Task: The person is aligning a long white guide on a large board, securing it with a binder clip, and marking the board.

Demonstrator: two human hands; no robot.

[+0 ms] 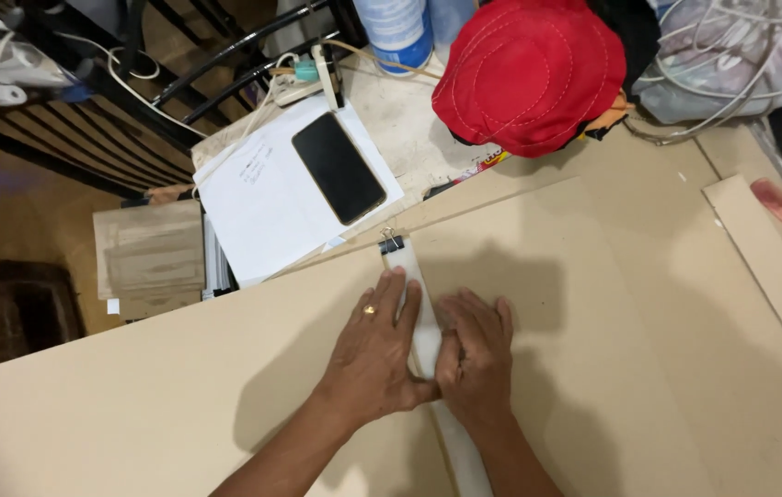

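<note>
A white strip [424, 322] lies on the tan board [593, 368] covering the table, its far end held by a black clip [391, 244]. The left hand [374, 354] and right hand [476, 354] lie flat with fingers spread, pressing the strip from either side and gripping nothing.

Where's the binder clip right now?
In the head view, the binder clip sits at the far end of the white strip, just beyond the left hand, below the black phone.

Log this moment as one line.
left hand: flat on white strip | right hand: pressing strip | binder clip: at strip's far end | under: cardboard sheet
</note>
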